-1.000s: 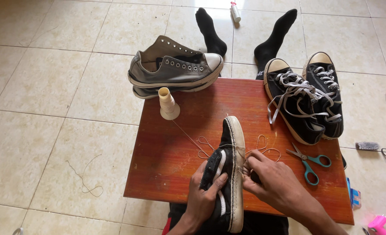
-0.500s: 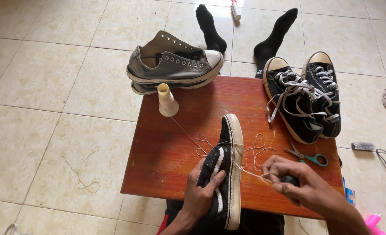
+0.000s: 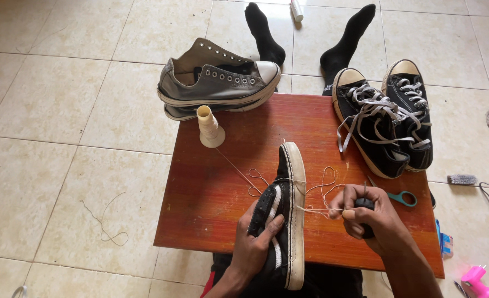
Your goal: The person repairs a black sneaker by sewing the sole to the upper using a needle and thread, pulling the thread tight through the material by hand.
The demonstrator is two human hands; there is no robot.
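Sole-stitching step: left hand point(image 3: 258, 243) fingers clamped round black sneaker point(image 3: 282, 221) held on edge on wooden table point(image 3: 211, 209); right hand point(image 3: 366, 215) fist closed on awl handle, pinching taut thread point(image 3: 316, 209). Judgement: pulling stitch tight; next needs steady tension

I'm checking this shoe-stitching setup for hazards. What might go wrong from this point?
1. The thread lies in loose loops beside the black shoe; a pull by the right hand may knot them.
2. The same thread runs to the cream spool standing upright near the table's edge; a hard tug might topple it.
3. The right hand grips a dark-handled tool close to the left hand holding the shoe; a slip could jab those fingers.
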